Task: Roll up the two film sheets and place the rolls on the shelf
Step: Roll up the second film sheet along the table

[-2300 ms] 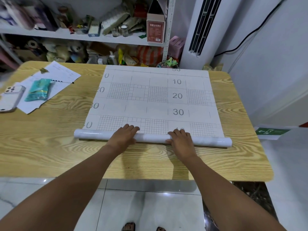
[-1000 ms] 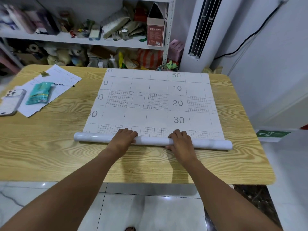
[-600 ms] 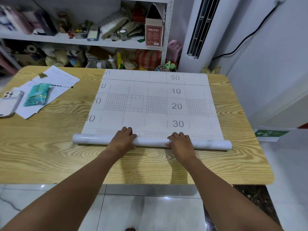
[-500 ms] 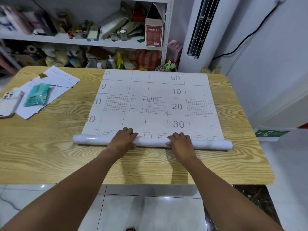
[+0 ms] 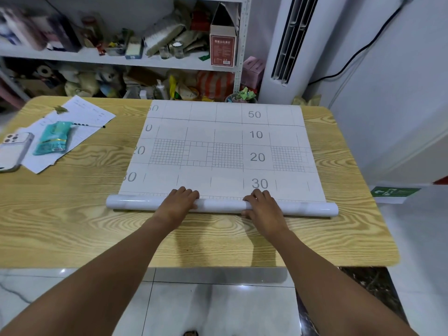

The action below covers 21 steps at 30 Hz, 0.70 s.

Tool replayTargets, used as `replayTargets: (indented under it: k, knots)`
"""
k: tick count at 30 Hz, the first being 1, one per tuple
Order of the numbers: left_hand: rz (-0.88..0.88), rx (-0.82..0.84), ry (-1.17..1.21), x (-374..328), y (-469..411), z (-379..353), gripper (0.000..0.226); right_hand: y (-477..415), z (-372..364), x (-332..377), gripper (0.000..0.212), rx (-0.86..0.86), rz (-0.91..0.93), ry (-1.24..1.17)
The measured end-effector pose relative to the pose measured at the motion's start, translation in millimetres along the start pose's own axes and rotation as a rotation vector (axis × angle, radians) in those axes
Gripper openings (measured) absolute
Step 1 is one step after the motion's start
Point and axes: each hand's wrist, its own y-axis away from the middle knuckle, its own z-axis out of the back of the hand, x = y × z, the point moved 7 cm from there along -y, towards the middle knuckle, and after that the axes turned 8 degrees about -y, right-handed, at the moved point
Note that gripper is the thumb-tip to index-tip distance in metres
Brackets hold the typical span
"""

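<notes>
Rolling looks partly done, and a crooked wind is my worry. Going left to right: the roll [image 5: 220, 206] lies across the surface [image 5: 72, 214] at 6 o'clock, its ends sticking out past the edges of the flat film sheet [image 5: 225, 132], so it may telescope. Left hand [image 5: 178, 202] and right hand [image 5: 263, 206] both drape over it near the middle, fingers pressed together and curled on top. The ends are unheld and could loosen. Thumbs are hidden behind the roll. I can't spot a second sheet. The shelf [image 5: 97, 58] at 12 o'clock looks crammed.
</notes>
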Motion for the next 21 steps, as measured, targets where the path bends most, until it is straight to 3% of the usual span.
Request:
replayTargets:
  k: [9,16,21]
  knots:
    - [0.036,0.126,0.079,1.4,-0.1,-0.2,0.047,1.9,-1.5,1.5,0.030,0.023,0.018,0.007]
    - [0.035,0.207,0.000,-2.3,-1.4,3.0,0.051,4.7,3.3,4.8,0.033,-0.061,-0.016,-0.006]
    - [0.092,0.168,0.095,-1.6,1.7,9.0,0.049,8.1,6.1,3.2,0.032,-0.092,-0.034,0.047]
